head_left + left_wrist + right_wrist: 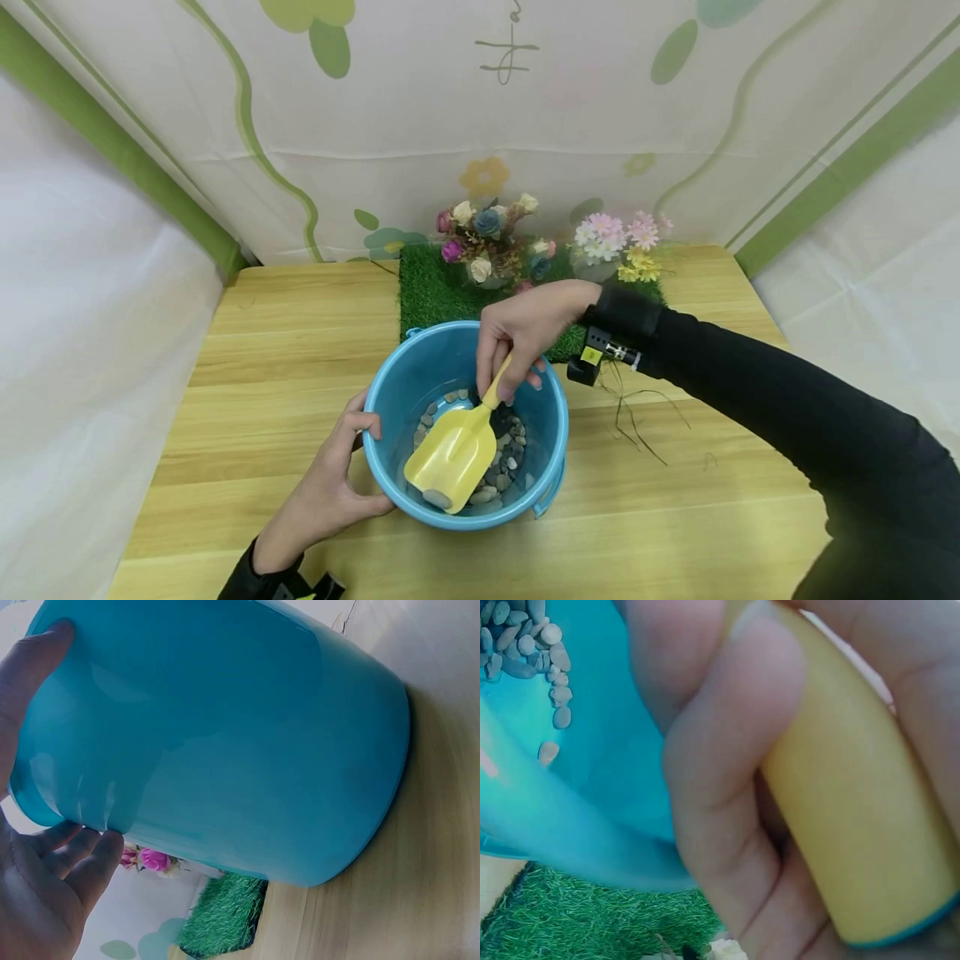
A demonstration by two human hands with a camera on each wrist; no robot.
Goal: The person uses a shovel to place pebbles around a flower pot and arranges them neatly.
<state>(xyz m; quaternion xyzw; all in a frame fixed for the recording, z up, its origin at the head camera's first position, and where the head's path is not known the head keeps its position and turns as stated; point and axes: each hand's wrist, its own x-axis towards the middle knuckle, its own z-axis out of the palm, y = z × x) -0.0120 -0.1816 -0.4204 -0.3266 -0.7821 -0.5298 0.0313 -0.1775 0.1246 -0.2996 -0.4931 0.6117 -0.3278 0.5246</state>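
Note:
A blue bucket [551, 417] stands on the wooden table in the head view. My left hand [330, 483] grips its left side, a finger hooked over the rim and the thumb against the outer wall. The left wrist view shows that thumb and several fingertips against the bucket wall [247, 742]. Inside the bucket, my right hand [525, 329] holds a yellow toy shovel [450, 450] by its handle, scoop tilted down toward the near side. One grey pebble [437, 498] lies at the scoop's tip. More pebbles [512, 461] cover part of the bottom; the shovel hides some.
Behind the bucket lies a green artificial grass mat [423, 292]. On it stand a vase of mixed roses [483, 242] and a bunch of pink, white and yellow flowers [603, 237]. Thin dark twigs [633, 417] lie right of the bucket. A printed curtain [420, 108] hangs behind the table.

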